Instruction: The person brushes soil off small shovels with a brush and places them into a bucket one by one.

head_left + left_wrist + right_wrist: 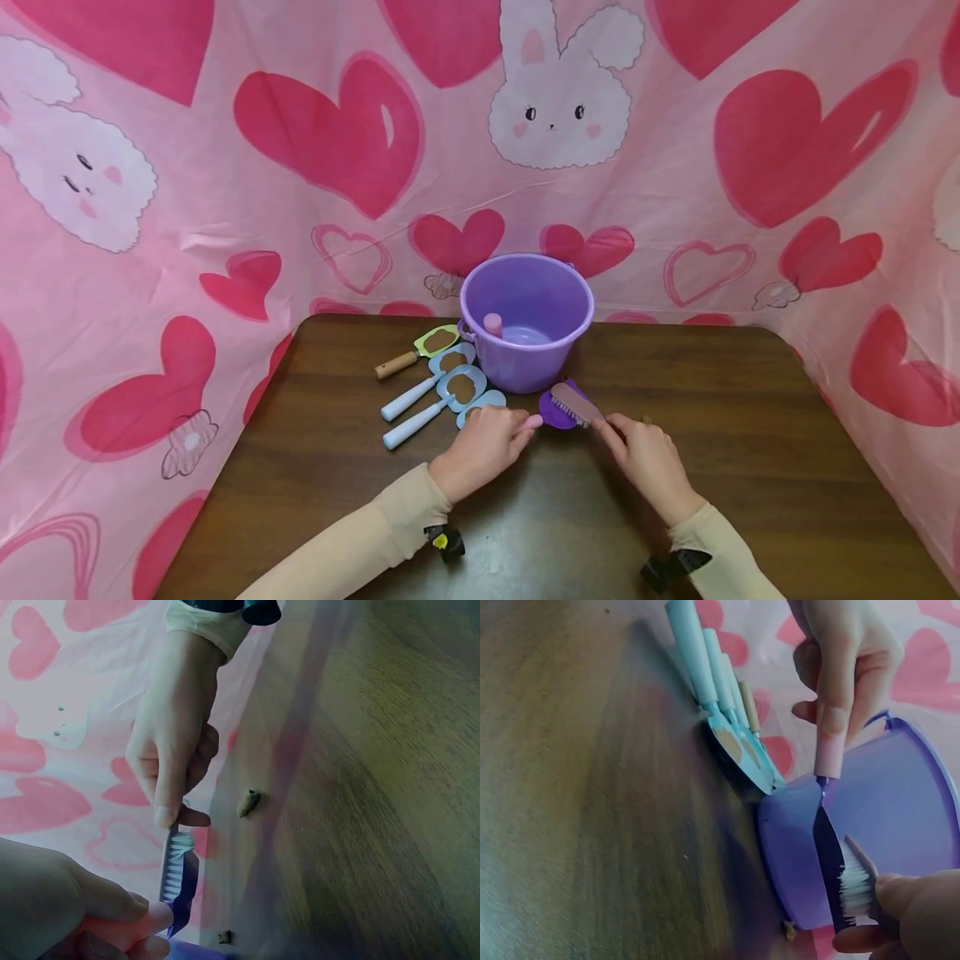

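While I have the left hand [482, 442] gripping the purple trowel [553, 415] in front of the bucket [519, 367], my right hand [654, 463] pinches a brush [581, 402], bristles [855, 891] against the blade [827, 856].

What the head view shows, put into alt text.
A left hand grips a purple trowel by its pink handle; the right hand holds a brush to its blade. Behind, a purple bucket stands on a wooden table, more trowels to its left.
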The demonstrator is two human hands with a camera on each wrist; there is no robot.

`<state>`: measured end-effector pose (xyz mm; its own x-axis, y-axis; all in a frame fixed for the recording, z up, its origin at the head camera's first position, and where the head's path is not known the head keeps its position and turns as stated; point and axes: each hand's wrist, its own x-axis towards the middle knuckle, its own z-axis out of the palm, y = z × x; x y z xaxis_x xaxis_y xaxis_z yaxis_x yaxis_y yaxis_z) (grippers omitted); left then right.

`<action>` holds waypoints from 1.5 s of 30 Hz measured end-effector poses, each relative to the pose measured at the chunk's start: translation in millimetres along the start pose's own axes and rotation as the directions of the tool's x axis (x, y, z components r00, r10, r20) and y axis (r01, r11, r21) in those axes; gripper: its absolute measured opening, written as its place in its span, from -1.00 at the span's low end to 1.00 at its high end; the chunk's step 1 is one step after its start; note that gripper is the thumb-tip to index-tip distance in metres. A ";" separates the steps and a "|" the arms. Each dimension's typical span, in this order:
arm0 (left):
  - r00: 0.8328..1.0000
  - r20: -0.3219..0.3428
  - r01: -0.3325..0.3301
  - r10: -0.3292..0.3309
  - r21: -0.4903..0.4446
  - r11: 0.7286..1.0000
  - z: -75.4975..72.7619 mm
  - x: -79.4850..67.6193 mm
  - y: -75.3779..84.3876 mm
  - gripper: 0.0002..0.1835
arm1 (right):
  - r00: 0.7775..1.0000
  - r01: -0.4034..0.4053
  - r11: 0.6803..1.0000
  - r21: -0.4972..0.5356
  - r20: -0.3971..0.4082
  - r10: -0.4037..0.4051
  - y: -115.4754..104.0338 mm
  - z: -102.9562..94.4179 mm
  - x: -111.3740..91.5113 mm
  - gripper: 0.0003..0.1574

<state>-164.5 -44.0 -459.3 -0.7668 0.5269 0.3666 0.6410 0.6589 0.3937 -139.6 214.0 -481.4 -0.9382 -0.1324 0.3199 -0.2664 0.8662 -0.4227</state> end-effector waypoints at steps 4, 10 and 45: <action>0.999 0.031 0.011 -0.011 -0.008 1.000 0.7 0.4 0.1 -0.63 | 0.999 -0.052 0.999 0.012 0.017 0.052 3.2 -1.3 1.7 -0.76; 1.000 0.028 0.003 -0.003 0.011 1.000 2.9 0.1 0.2 -0.55 | 0.998 -0.069 0.998 -0.008 0.015 0.069 3.7 -3.1 2.2 -0.74; 0.999 -0.020 -0.028 0.028 -0.017 0.999 2.3 -4.2 -1.7 -0.51 | 0.992 0.126 0.992 0.019 0.006 -0.126 0.6 2.5 1.0 -0.77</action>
<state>-162.5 -46.1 -463.5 -0.7479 0.5340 0.3943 0.6628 0.6344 0.3978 -141.3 213.2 -483.5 -0.8983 -0.2434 0.3659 -0.3868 0.8331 -0.3954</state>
